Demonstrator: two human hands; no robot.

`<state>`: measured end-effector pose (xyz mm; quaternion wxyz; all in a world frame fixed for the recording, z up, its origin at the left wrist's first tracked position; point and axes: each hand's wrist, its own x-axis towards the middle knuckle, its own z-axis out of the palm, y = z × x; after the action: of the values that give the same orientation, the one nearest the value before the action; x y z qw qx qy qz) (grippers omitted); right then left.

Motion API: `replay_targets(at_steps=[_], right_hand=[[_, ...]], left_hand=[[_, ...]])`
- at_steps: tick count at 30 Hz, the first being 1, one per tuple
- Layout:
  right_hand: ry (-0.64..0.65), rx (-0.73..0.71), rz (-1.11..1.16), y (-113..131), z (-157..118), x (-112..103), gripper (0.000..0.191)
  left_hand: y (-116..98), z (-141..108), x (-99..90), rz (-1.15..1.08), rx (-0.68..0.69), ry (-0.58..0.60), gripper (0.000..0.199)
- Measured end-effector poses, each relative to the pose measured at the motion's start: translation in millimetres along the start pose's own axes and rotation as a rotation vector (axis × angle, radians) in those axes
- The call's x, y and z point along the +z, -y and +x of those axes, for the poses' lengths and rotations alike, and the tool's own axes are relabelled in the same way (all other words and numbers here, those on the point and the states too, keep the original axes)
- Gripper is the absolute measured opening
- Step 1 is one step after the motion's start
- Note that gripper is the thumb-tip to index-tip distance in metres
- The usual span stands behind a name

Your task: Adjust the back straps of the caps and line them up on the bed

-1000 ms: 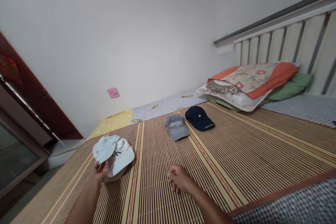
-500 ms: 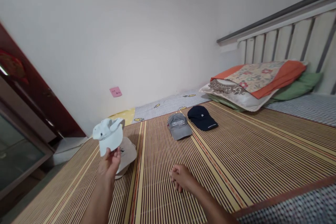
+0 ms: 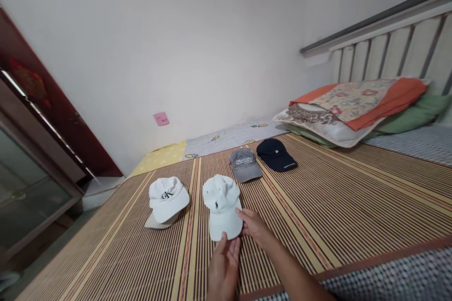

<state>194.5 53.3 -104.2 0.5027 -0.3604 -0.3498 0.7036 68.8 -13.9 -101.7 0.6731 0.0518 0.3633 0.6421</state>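
Note:
A white baseball cap (image 3: 221, 200) with a small dark logo is at the middle of the striped mat, brim towards me. My left hand (image 3: 224, 261) grips the front edge of its brim, thumb on top and fingers beneath. At the brim's right side, my right hand (image 3: 253, 228) pinches the edge. To the left lies another white cap (image 3: 169, 197) with black letters, stacked on a beige cap (image 3: 158, 222) whose brim peeks out below. Beyond the held cap are a grey cap (image 3: 245, 164) and a navy cap (image 3: 277, 155), side by side.
The striped mat (image 3: 318, 207) covers a bed over a checked sheet (image 3: 233, 136). Pillows (image 3: 353, 108) are piled at the far right by a slatted headboard (image 3: 399, 54). A pink note (image 3: 161, 119) is on the white wall, and a dark red door (image 3: 67, 108) stands left.
My left hand has carried the white cap from the left stack rightward to the mat's middle. The right hand has come to its brim. The lettered white cap is now uncovered.

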Motion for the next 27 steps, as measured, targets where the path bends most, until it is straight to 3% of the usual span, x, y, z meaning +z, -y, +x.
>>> replay_targets(at_steps=[5,9,16,27], right_hand=[[-0.015,-0.060,0.087,-7,2,0,0.042],[-0.030,-0.037,0.132,-11,6,-3,0.032],[-0.078,0.027,0.187,-8,5,-12,0.024],[-0.069,0.055,0.178,0,9,-22,0.022]], left_hand=[[-11,-4,-9.2,-0.010,-0.071,0.082,0.038],[-28,1,-14.9,-0.065,-0.028,0.103,0.031],[-39,23,-21.1,-0.090,0.087,0.151,0.039],[-54,44,-20.8,-0.092,0.029,0.129,0.046]])
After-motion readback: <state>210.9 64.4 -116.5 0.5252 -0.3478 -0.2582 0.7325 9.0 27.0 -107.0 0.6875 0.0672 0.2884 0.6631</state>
